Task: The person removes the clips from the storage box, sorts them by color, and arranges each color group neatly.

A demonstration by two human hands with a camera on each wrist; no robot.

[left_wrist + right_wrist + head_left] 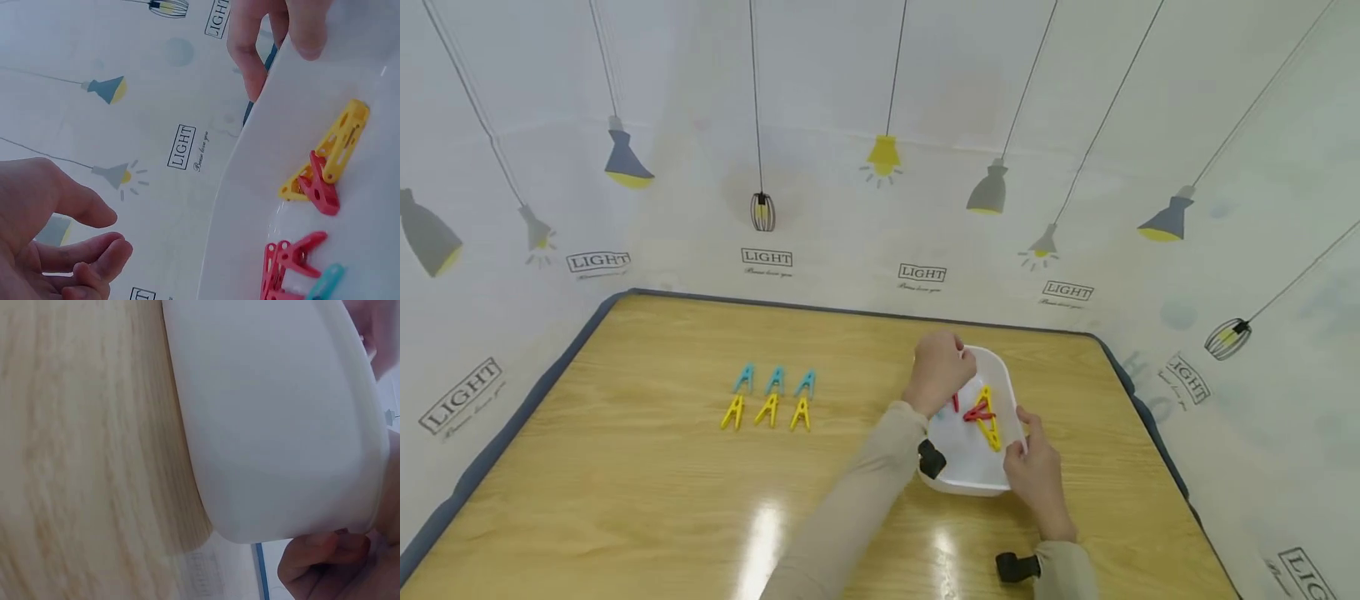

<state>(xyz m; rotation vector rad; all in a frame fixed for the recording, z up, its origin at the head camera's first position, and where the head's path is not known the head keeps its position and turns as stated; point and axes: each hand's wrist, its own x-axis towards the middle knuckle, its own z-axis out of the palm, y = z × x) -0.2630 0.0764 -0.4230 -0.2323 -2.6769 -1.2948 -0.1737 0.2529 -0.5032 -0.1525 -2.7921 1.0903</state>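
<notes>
A white plastic basin (958,467) rests on the table and holds several clothespins. Inside are yellow clothespins (350,140), red clothespins (303,253) and a blue clothespin (326,282). My left hand (942,367) hovers over the basin's far left side. In the left wrist view its thumb and fingers curve loosely with a gap between them and nothing held. At the basin's right wall, my right hand (1036,467) grips the rim, thumb inside and fingers outside. Left of the basin, three blue clothespins (775,381) stand in a row above three yellow clothespins (767,410).
The wooden table (647,483) has a dark blue edge (850,312) along its back and sides. Behind it hangs a pale sheet (835,108) printed with lamps. Black wrist cameras (1017,568) are strapped to both forearms.
</notes>
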